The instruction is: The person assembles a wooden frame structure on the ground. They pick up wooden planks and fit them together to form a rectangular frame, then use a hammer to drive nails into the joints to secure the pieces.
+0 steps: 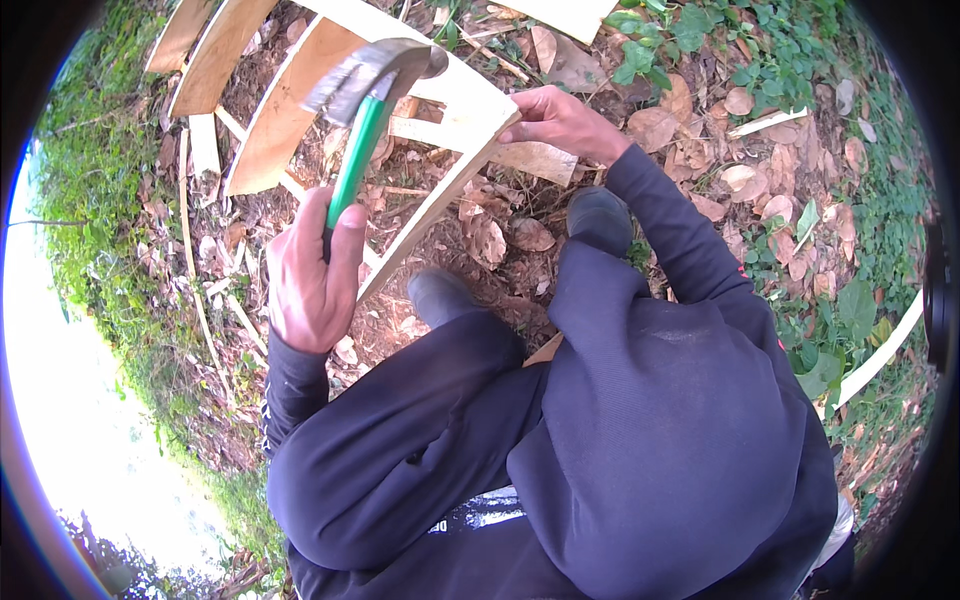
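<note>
My left hand [312, 285] is wrapped round the green handle of a claw hammer [361, 150], raised with its metal head up. The head is over the near end of a pale wooden frame [424, 208] of nailed boards and strips. At the frame's right corner, my right hand [568, 122] grips the wood between thumb and fingers. Several wide slats, one of them a curved-edged board [290, 108], cross the frame on the left. Whether a nail stands at the corner, I cannot make out.
Dry brown leaves [690, 140] and bare soil cover the ground round the frame. My boots [600, 222] and bent knees are close to its near edge. Thin wood strips [188, 250] lie on the left, a pale curved strip [880, 352] on the right. Green plants [800, 50] grow at both sides.
</note>
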Tool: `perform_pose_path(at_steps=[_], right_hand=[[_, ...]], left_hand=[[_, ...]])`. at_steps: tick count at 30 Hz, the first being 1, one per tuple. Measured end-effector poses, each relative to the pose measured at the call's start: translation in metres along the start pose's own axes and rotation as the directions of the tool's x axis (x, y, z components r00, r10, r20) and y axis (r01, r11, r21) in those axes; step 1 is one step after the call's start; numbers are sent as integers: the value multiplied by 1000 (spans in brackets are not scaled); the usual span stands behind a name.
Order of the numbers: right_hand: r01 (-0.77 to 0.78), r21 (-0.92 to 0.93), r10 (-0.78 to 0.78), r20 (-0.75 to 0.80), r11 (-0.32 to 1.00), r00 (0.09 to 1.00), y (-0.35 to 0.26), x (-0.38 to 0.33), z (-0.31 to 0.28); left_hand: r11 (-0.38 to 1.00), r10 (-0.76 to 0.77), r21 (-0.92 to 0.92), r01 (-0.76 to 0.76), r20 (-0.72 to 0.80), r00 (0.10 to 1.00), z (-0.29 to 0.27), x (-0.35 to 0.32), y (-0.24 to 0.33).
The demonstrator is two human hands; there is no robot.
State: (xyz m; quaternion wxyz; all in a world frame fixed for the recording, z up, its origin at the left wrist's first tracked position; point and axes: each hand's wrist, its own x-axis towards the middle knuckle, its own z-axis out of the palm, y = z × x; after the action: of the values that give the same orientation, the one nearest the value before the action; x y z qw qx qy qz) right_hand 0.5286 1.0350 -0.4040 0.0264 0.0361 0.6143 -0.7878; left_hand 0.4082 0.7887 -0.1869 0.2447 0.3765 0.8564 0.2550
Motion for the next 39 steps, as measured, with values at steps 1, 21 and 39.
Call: perform_pose_path(at_steps=[1,21,39], right_hand=[[6,33,-6,2,999,1000,1,0,-1],[-2,33,2,5,999,1000,4,2,-1],[1,48,-1,8,999,1000,6,-1,-3]], left_hand=[[999,19,-37,-20,-23,1000,-2,-2,2],[990,140,23,-141,9,990,8,-6,11],[993,120,-2,-120,35,992,10,-6,6]])
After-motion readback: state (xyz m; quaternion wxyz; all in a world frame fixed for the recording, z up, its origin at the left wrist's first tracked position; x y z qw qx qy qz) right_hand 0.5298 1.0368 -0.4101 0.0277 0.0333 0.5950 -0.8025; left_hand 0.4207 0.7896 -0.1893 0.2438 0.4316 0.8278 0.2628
